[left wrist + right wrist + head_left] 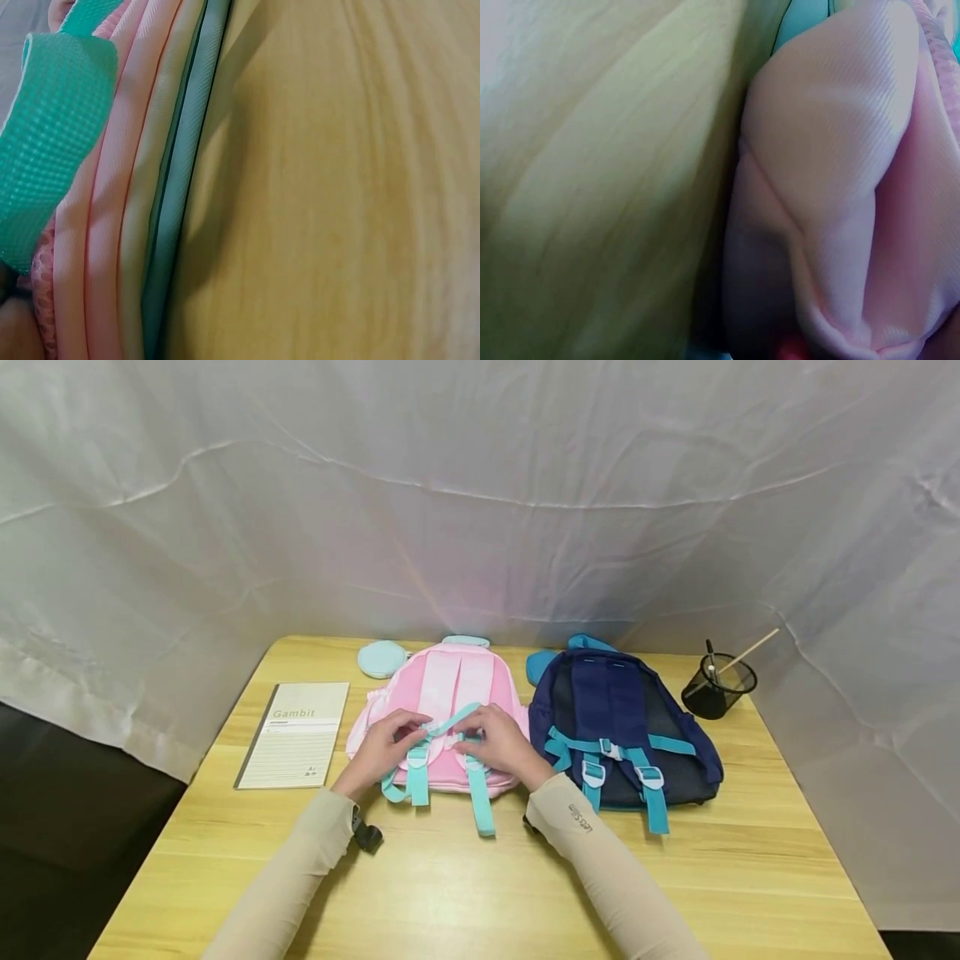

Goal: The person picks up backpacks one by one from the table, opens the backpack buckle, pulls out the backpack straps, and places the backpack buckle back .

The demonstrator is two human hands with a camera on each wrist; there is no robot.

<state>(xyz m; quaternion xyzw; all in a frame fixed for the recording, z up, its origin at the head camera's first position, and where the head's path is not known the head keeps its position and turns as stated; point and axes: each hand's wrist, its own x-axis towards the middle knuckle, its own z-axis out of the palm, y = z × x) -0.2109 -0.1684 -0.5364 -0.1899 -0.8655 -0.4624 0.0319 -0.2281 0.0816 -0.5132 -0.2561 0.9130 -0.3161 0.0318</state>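
A pink backpack (397,693) lies on the table with its straps facing up. Over its middle, the left hand (386,745) pinches one part of a thin teal chest strap (456,718). From the other side, the right hand (497,742) pinches the same strap, and its fingertips hide the end. Teal webbing tails (482,802) with white buckles hang from the shoulder straps below the hands. The left wrist view shows a loop of teal webbing (60,127) beside the bag's layered edge. A pink side pocket (817,142) bulges in the right wrist view.
To the right lies a navy backpack (690,743) with its chest strap buckled, close against the pink one. Behind it on the right stands a black mesh pen cup (705,700) with a stick. A notebook (294,739) lies at left, and a light-blue round pouch (381,659) behind.
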